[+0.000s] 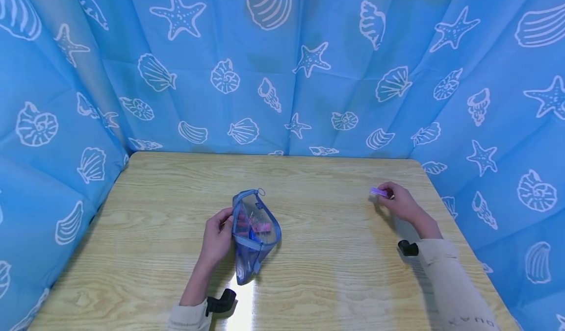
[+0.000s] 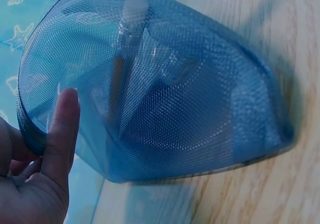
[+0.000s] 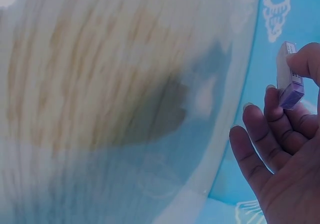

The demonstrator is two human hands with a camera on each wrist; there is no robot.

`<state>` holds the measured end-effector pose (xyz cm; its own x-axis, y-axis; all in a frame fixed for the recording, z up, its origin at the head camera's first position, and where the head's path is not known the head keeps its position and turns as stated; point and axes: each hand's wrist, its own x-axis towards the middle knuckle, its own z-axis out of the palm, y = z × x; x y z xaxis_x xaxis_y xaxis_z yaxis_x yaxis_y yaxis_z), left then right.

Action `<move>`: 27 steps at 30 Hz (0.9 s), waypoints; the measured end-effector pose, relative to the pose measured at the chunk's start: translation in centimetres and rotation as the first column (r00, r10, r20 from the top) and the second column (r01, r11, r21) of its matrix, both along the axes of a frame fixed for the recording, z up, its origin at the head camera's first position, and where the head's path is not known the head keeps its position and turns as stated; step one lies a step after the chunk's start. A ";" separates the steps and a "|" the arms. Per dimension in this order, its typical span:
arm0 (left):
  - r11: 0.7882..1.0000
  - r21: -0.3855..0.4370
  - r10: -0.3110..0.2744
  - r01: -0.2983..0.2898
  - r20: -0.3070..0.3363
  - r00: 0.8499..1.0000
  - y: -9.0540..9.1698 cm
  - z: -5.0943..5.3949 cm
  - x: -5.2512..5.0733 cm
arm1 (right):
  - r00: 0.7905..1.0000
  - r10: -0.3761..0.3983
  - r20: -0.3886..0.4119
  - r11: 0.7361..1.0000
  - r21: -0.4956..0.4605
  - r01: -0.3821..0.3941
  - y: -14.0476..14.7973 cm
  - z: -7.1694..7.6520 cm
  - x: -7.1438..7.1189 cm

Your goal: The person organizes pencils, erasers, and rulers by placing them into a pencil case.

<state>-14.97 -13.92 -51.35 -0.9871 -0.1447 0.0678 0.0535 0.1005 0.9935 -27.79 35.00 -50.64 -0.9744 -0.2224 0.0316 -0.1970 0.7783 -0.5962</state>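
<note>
My left hand (image 1: 217,238) grips the left rim of a blue mesh zip pouch (image 1: 248,255), its mouth spread wide. Pink items (image 1: 261,227) and a bright blue item lie inside; their kinds are hard to make out. In the left wrist view, thumb and fingers pinch the edge of the pouch (image 2: 185,119), and a long shape shows dimly through the mesh. Over the table's right side, my right hand (image 1: 402,206) pinches a small purple-and-white block (image 1: 377,191), which looks like an eraser. The right wrist view shows the block (image 3: 289,79) between thumb and fingers, apart from the table.
A light wood-grain table (image 1: 318,272) lies beneath both hands. Blue curtains (image 1: 282,66) with white shell and starfish prints stand along its back and sides. Black wrist cameras sit on the left cuff (image 1: 190,318) and the right cuff (image 1: 437,250).
</note>
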 end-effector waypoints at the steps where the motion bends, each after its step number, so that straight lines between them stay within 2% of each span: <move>1: 1.000 0.000 -0.001 0.001 0.003 1.000 0.0 0.0 0.0 | 1.000 0.006 -0.002 1.000 -0.005 -0.006 -0.2 0.1 0.1; 19: 0.999 -0.032 0.008 -0.007 0.024 1.000 -0.1 -0.2 0.0 | 0.996 0.080 -0.025 0.994 -0.067 -0.082 -3.5 1.6 1.5; 27: 1.000 -0.027 0.004 -0.004 0.006 1.000 -0.1 -0.2 0.1 | 0.993 0.115 -0.018 0.990 -0.082 -0.116 -5.3 1.1 2.0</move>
<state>-14.92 -14.03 -51.56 -0.9869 -0.1471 0.0659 0.0472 0.1272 0.9908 -25.82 29.74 -49.55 -0.9418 -0.3294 0.0670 -0.2907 0.6978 -0.6547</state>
